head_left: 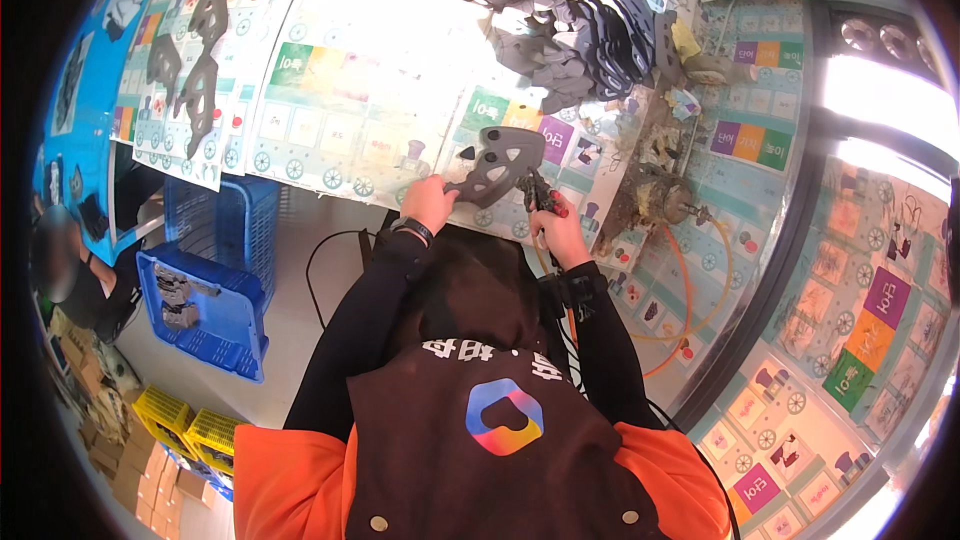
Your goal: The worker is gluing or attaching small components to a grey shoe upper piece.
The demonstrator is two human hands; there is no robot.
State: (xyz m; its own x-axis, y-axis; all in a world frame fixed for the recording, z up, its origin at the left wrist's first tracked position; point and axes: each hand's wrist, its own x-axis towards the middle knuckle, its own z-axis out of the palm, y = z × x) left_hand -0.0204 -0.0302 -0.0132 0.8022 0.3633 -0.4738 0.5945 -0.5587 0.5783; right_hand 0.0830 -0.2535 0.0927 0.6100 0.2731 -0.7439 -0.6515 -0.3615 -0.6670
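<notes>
My left hand is closed on the near left edge of a dark grey flat cut-out piece. The piece has several holes and is held tilted over the near edge of the table. In my right hand is a grimy, dark tool with red on it, which looks like a spray gun. Its front end is close to the right side of the piece, and I cannot tell whether they touch. The fingers of the right hand are partly hidden by the tool.
A heap of similar dark pieces lies at the far side. More pieces lie at left. To my right stands a residue-covered pot with an orange hose. Blue crates and a person's arm are on the left.
</notes>
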